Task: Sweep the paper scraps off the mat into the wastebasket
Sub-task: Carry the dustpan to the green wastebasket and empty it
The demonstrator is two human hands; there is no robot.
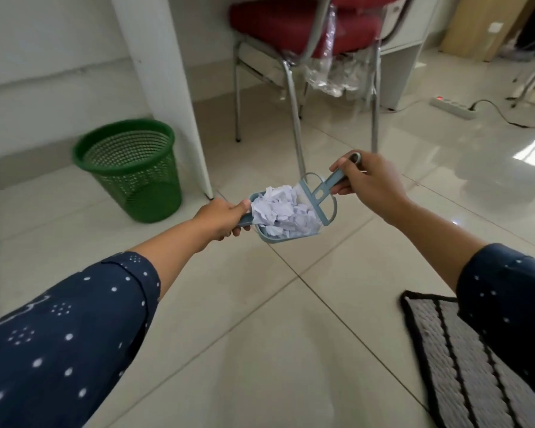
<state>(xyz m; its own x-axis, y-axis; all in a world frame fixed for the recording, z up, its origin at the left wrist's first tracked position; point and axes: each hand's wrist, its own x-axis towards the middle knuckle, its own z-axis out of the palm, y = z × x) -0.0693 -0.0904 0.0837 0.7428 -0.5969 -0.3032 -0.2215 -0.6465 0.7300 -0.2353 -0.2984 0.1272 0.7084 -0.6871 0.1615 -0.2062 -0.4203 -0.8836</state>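
Note:
A small blue dustpan [269,237] hangs above the tiled floor, heaped with crumpled white paper scraps [283,211]. My left hand [221,219] is closed around its handle. My right hand [369,180] grips the handle of a small blue brush [320,188], whose head presses against the scraps at the pan's far side. The green mesh wastebasket [130,168] stands on the floor to the left of the pan, a short way off. The grey mat with black stripes and border [464,359] lies at the lower right, partly hidden by my right sleeve.
A white desk leg [170,88] stands just right of the wastebasket. Behind the pan is a red chair with metal legs [294,118] and crumpled plastic wrap. A white power strip [453,106] with a cable lies on the floor at the right.

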